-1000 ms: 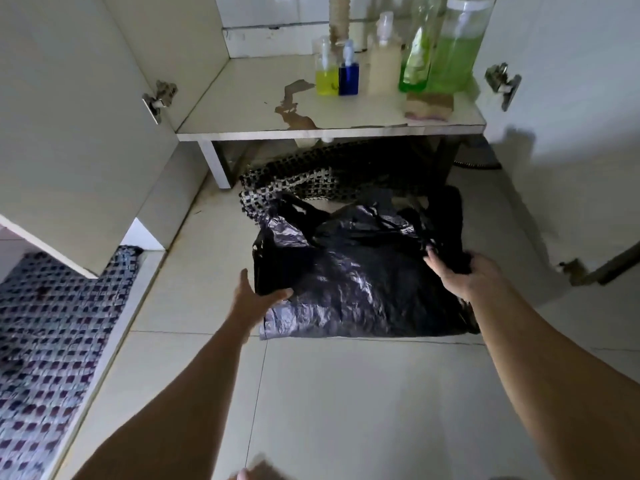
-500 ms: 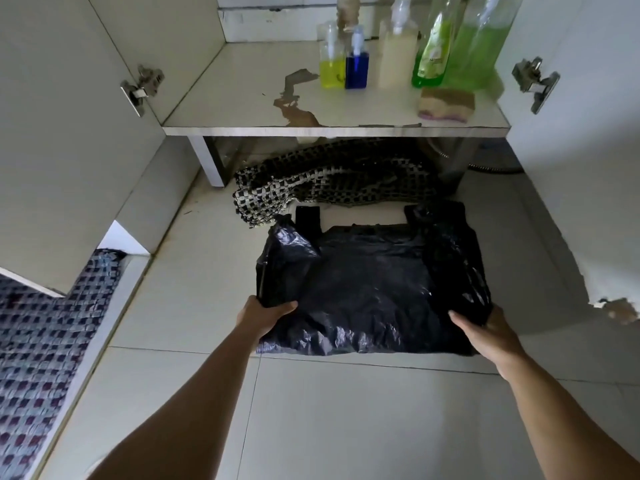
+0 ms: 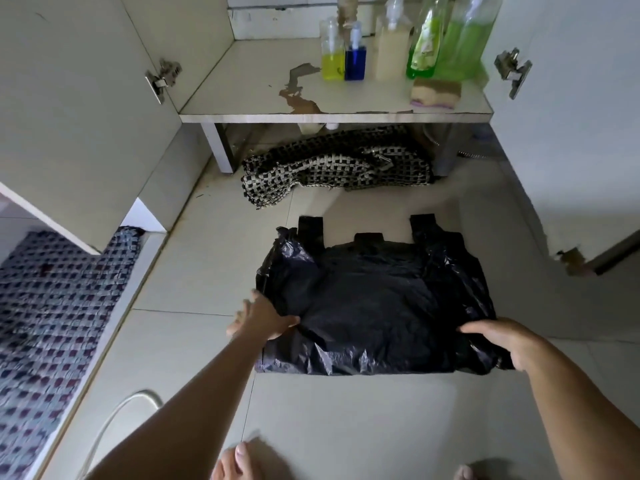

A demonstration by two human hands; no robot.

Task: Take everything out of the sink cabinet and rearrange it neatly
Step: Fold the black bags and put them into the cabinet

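Pressing flat on the plastic, the left hand (image 3: 264, 318) had its fingers spread and straight along the near-left edge of the crinkled black plastic bag (image 3: 377, 303), thumb lying across the top of it, nothing clenched. Over on the other side the right hand (image 3: 509, 342) lay on the near-right corner, fingers loosely extended over the film rather than wrapped round it. The bag itself was laid out flat on the pale tiled floor (image 3: 346, 427), handles pointing away toward the open sink cabinet. Just beyond it, a black-and-white woven mat (image 3: 332, 168) sat bunched up under the cabinet's worn white shelf (image 3: 249, 95). Up on that shelf, at the back right, stood a small yellow pump bottle (image 3: 332, 58), a blue pump bottle (image 3: 355, 58), a cream pump bottle (image 3: 392, 51) and two tall green liquid bottles (image 3: 446, 39), with a beige sponge (image 3: 435, 91) in front of them near the shelf's edge. Off to the far left lay a blue checked woven rug (image 3: 52, 323).
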